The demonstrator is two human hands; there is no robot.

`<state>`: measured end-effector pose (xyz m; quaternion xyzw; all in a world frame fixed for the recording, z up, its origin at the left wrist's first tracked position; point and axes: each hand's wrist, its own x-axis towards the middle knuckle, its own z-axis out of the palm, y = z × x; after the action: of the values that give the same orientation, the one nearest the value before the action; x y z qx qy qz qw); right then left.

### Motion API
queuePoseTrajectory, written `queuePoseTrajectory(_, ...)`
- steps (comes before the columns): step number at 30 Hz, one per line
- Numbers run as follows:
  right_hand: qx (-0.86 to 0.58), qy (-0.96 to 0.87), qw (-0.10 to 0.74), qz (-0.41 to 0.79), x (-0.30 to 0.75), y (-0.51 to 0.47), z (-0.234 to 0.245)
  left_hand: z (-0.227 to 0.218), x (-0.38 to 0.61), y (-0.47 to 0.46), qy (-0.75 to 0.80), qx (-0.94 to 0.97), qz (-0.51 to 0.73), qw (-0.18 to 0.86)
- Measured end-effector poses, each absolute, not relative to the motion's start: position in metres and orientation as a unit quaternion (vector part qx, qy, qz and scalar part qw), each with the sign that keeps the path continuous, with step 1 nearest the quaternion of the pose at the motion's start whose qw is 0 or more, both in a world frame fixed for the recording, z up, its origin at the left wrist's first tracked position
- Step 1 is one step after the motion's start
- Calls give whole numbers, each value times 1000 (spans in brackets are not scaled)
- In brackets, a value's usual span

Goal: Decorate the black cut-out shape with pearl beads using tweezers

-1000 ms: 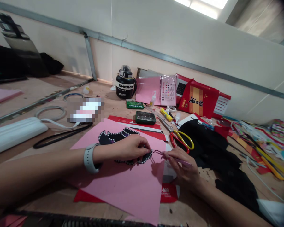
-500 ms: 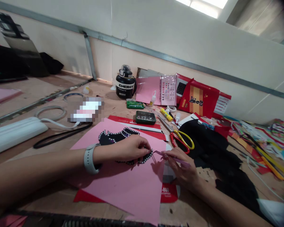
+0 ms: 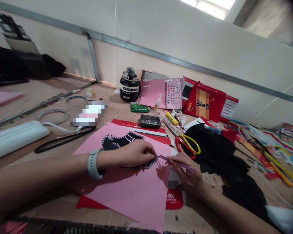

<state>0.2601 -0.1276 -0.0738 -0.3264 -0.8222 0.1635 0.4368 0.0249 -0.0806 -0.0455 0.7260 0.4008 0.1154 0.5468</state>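
A black cut-out shape [image 3: 117, 141] edged with small white beads lies on a pink paper sheet [image 3: 134, 191]. My left hand [image 3: 134, 152], a grey watch on its wrist, rests on the shape with fingers pinched at its right edge. My right hand [image 3: 185, 170] grips a thin pink stick tool [image 3: 178, 163] whose tip points at that same beaded edge. The two hands are a few centimetres apart.
Red-and-yellow scissors [image 3: 187, 143], a dark tray of beads [image 3: 150, 121], a green tin [image 3: 139, 108], a glue bottle [image 3: 157, 101] and a black bottle [image 3: 129, 86] stand behind. Black fabric [image 3: 224, 156] and coloured strips [image 3: 271, 146] lie right; white bar [image 3: 14, 136] and cables left.
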Motion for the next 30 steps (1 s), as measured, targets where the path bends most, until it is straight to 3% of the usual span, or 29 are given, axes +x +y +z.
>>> queuePoseTrajectory(30, -331, -820, 437, 167, 260, -128, -78, -47, 25, -82, 392, 722, 121, 558)
